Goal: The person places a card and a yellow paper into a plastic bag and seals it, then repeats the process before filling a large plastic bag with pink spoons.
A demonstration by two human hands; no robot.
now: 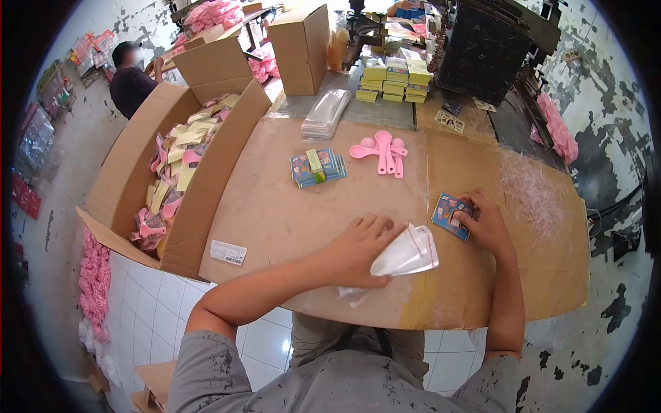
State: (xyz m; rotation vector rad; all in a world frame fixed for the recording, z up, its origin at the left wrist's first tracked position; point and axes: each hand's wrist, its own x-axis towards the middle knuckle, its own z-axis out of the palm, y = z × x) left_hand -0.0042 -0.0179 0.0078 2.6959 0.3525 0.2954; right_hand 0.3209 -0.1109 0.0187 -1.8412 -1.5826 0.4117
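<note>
My left hand (361,249) is closed around a transparent plastic bag (412,253), whose mouth end with a reddish strip points right. To its right, my right hand (486,224) grips a small blue printed card pack (447,212), thumb on top and fingers at the far edge. The pack is apart from the bag and sits at the cardboard surface. Beyond my hands lie several pink measuring spoons (383,155), crossed over one another. Left of these is a group of blue printed packs (334,169) with a yellow-green folded piece (315,162) on top.
An open carton (206,182) of bagged pink spoons and yellow pieces stands left. Transparent bags (326,111) lie stacked at the back, near yellow-edged card stacks (394,82) and a black machine (478,51). Plastic strands (537,193) lie right. A person (131,82) sits beyond the carton.
</note>
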